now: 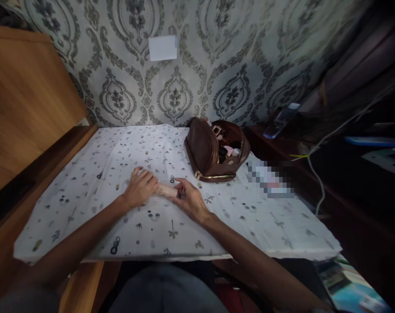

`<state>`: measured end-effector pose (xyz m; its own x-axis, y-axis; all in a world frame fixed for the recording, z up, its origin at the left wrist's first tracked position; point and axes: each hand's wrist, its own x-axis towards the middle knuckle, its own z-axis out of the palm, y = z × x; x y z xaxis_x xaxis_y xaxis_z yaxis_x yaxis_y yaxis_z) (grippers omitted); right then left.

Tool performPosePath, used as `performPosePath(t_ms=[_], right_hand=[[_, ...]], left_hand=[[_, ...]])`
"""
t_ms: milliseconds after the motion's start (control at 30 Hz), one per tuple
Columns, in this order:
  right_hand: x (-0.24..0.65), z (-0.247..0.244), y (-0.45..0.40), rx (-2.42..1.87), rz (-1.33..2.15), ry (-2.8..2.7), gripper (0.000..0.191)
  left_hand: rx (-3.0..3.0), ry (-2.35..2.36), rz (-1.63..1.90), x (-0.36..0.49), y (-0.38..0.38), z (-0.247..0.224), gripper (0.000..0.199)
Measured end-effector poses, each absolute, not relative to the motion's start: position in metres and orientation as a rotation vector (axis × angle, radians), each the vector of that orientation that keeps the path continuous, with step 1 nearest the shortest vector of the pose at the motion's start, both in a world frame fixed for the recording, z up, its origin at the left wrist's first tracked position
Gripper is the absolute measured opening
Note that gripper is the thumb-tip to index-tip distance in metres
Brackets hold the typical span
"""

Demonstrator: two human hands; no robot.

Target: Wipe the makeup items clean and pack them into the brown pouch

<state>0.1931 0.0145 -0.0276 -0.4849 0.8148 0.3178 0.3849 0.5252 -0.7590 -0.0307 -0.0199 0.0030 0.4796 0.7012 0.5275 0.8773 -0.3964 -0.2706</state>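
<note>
Between my two hands, over the middle of the cloth-covered table, lies a small pale pink cosmetic tube [166, 190]. My left hand [141, 187] is wrapped round its left end. The fingers of my right hand [191, 199] pinch its other end, where a darker or clear part shows; I cannot tell whether that is a cap. Behind and to the right of my hands a brown makeup bag [202, 148] stands unzipped, with several cosmetics visible inside it.
A patterned white cloth [249, 230] covers the table. Wooden furniture [31, 108] borders the left side, and a wallpapered wall rises behind. To the right are a clear bottle [281, 121], a white cable [317, 178] and a blurred-out item [270, 179] near the table's edge.
</note>
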Motion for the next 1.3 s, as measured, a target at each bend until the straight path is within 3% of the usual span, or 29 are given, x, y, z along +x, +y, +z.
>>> performPosePath(t_ms=[167, 333, 667, 867, 1133, 1300], right_hand=[[0.191, -0.03, 0.012, -0.948, 0.693, -2.12, 0.071], [0.193, -0.031, 0.013, -0.922, 0.669, -2.161, 0.071], [0.195, -0.02, 0.013, -0.816, 0.563, -2.442, 0.027], [0.194, -0.015, 0.009, -0.789, 0.574, -2.45, 0.028], [0.193, -0.023, 0.012, -0.762, 0.501, -2.446, 0.017], [0.195, -0.026, 0.013, -0.811, 0.465, -2.431, 0.02]], left_hand=[[-2.311, -1.239, -0.406, 0.023, -0.032, -0.003, 0.021], [-2.295, -1.307, -0.308, 0.008, -0.032, 0.0, 0.022], [-2.277, -1.604, -0.379, -0.075, -0.058, -0.003, 0.029], [-2.31, -1.701, -0.58, -0.074, -0.065, -0.012, 0.027], [-2.505, -1.398, -0.512, 0.008, -0.054, -0.009, 0.022], [-2.465, -1.417, -0.425, 0.029, -0.051, -0.005, 0.024]])
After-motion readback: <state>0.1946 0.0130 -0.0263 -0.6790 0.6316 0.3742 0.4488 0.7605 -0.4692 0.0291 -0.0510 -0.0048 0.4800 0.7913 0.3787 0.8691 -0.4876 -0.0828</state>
